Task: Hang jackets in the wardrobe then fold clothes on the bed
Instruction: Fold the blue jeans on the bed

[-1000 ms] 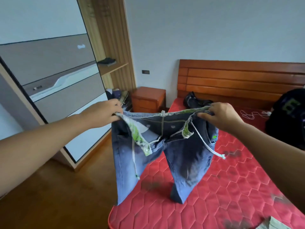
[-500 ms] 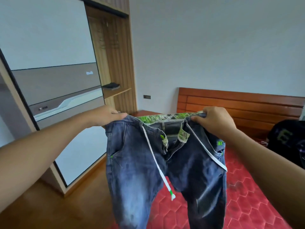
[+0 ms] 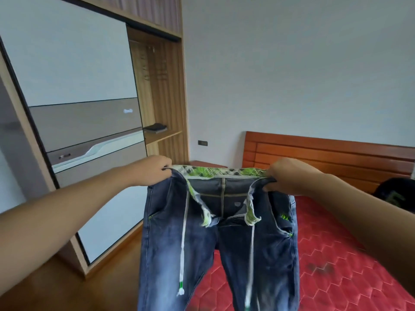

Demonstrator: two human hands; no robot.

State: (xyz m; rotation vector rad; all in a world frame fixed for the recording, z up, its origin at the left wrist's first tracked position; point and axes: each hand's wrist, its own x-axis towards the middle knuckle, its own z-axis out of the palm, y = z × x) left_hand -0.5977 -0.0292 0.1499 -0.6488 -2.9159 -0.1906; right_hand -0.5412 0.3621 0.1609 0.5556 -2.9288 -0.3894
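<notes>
Faded blue denim jeans (image 3: 215, 248) held up by waistband.
Left hand (image 3: 152, 170) and right hand (image 3: 289, 176) each grip a corner; legs hang over the red quilted bed (image 3: 336, 265); white drawcords dangle.

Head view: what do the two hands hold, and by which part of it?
The blue jeans, by the waistband: the left hand grips one end, the right hand the other. The rest hangs down.

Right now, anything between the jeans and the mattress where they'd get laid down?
Nothing visible. The left hand and right hand grip the jeans by the waistband; legs hang over the red mattress edge. A black garment lies far right near the headboard, apart.
</notes>
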